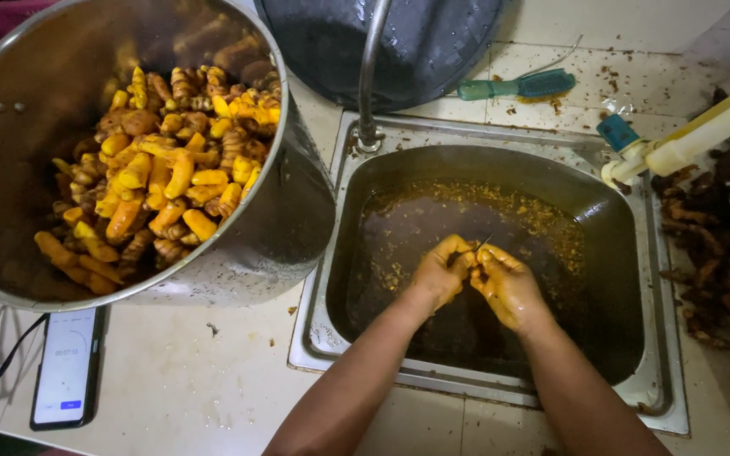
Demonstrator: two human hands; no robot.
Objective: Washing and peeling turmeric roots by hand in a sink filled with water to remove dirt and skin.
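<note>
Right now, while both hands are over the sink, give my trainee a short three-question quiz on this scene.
1. True or false: the left hand and the right hand are together above the sink.
2. What fills the big steel pot?
A. peeled orange-yellow roots
B. green leaves
C. white rice
3. Which flat device lies on the counter below the pot?

Key
1. True.
2. A: peeled roots.
3. A phone with its screen lit.
</note>
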